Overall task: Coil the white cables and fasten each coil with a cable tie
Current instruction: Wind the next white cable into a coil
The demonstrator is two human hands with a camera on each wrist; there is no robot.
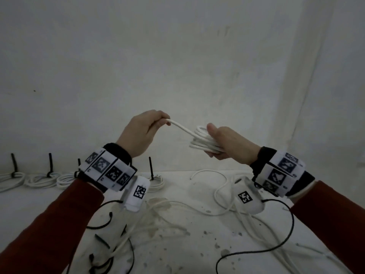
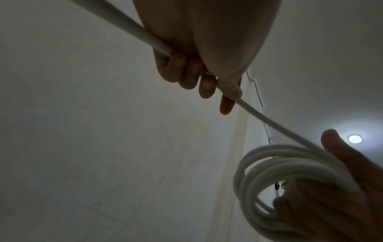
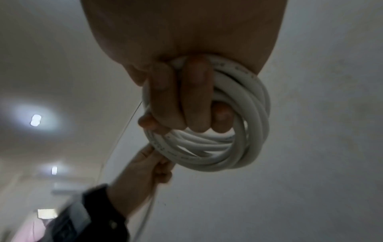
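1. The right hand (image 1: pixel 229 143) is raised above the desk (image 1: pixel 197 244), its fingers (image 3: pixel 182 98) curled round a white cable coil (image 1: pixel 203 141) of several loops, thumb up beside it.
2. The left hand (image 1: pixel 142 131) is raised to the left of the coil, fingers (image 2: pixel 186 73) curled, pinching the free cable strand (image 1: pixel 181 127) that runs straight from the coil.
3. The two hands are near each other, joined only by that strand.
4. At the desk's far left edge lie four tied coils (image 1: pixel 39 179), each with a black cable tie (image 1: pixel 50 165) whose tail sticks up.
5. Loose white cables (image 1: pixel 219 190) sprawl across the near desk, with thin black wires (image 1: pixel 286 244) and some loose black ties (image 1: pixel 101 241) at near left.
6. Both wrists carry marker bands (image 1: pixel 108 171).
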